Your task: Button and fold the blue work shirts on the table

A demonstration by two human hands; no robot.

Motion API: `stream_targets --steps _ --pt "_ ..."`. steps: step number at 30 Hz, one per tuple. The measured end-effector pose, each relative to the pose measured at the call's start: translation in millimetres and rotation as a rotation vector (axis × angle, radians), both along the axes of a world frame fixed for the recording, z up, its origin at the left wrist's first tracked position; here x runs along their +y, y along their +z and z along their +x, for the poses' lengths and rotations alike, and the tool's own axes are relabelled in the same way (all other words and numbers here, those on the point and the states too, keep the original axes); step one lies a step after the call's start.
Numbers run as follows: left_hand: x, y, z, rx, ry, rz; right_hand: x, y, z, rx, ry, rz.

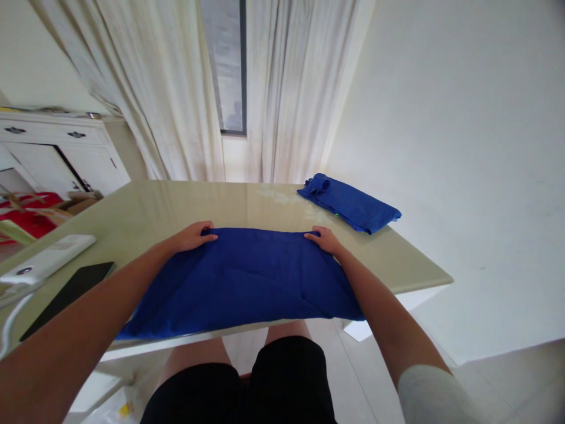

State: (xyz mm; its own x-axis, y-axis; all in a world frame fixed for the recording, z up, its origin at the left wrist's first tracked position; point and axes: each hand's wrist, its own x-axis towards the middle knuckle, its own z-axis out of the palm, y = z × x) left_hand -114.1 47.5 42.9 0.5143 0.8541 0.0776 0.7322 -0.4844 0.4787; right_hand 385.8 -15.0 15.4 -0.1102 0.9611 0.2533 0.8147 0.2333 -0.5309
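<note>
A wide piece of blue cloth (pixel 260 277) lies in front of me at the table's near edge, its far border pulled straight. My left hand (pixel 194 235) pinches the far left corner between thumb and fingers. At the far right corner, my right hand (pixel 324 238) grips the cloth the same way. Both hands are closed on it, close to the tabletop. A second blue cloth bundle (pixel 353 203), folded, with a strap-like loop on top, rests farther back at the right, apart from my hands.
The pale glossy table (pixel 176 203) stands against a white wall (pixel 463 147) and curtains (pixel 176 88). On its left lie a dark flat phone or tablet (pixel 70 294) and a white power strip (pixel 50 259) with cables. Beyond are red bags (pixel 33 212) and a white cabinet (pixel 57 147).
</note>
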Motion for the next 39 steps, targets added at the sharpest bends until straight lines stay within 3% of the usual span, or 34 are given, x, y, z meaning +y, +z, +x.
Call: stream_targets --steps 6,11,16,19,22,26,29,34,39 --pt "8 -25.1 8 0.048 0.124 0.036 -2 -27.2 1 -0.063 -0.199 0.112" --pt "5 -26.9 -4 0.218 0.242 0.134 -7 -29.4 -1 -0.218 -0.37 0.049" --pt "-1 -22.0 -14 0.364 0.312 0.105 -7 -26.5 -10 -0.343 -0.461 -0.015" --pt "-9 -13.2 0 0.388 0.359 0.168 -9 -23.6 -13 -0.252 -0.433 -0.051" --pt "-33 -4.6 29 0.309 0.405 0.288 -17 -15.5 -6 0.008 -0.373 -0.01" --pt "-86 -12.7 58 0.201 0.088 0.232 -56 4.2 18 0.245 -0.322 0.081" --pt "-110 -35.8 58 0.24 0.045 0.193 -111 13.9 28 0.133 -0.295 0.003" --pt "-90 -61.1 44 0.301 0.012 0.242 -199 -0.8 -4 -0.111 -0.474 -0.068" --pt "-67 -58.7 39 0.316 -0.042 0.263 -221 -16.8 -43 -0.212 -0.496 0.161"
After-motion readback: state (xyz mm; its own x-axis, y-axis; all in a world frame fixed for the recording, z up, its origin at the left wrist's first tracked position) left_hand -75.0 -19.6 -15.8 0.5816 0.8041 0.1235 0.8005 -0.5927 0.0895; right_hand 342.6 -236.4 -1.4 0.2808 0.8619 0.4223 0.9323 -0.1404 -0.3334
